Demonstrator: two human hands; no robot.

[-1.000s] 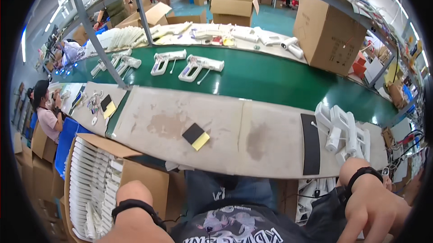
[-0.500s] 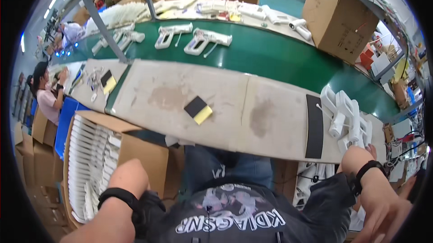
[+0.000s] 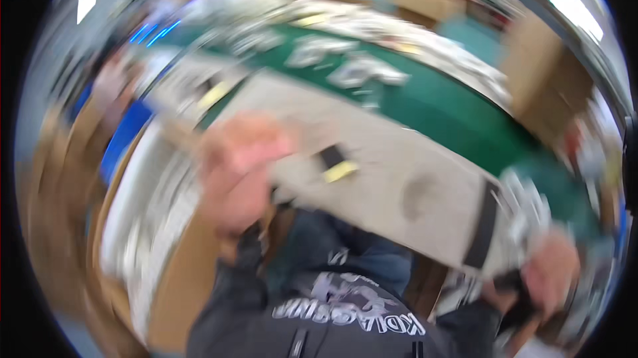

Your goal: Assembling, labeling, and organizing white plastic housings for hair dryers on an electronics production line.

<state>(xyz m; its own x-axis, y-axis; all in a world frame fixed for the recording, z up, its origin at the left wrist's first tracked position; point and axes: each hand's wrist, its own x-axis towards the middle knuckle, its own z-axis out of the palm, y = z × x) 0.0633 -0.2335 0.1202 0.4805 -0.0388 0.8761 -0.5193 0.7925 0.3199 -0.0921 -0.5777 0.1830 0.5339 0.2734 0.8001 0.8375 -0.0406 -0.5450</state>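
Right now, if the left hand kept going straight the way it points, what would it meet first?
Probably the near edge of the grey work table: the left hand is raised just before it, apparently empty. Motion blur hides depth and exact direction, so this is tentative.

Heavy blur smears every surface. The worktable (image 3: 399,159) across the middle of the frame looks matt, pale and stained, with a dark rubbery-looking strip (image 3: 484,228) at its right end. Behind it, the conveyor belt (image 3: 458,102) reads as smooth green, faintly shiny. The cardboard box (image 3: 176,278) at lower left is dull brown paperboard. At the bottom, the dark shirt (image 3: 332,305) is soft matt cloth. The small block (image 3: 335,162) on the table looks like black and yellow foam.
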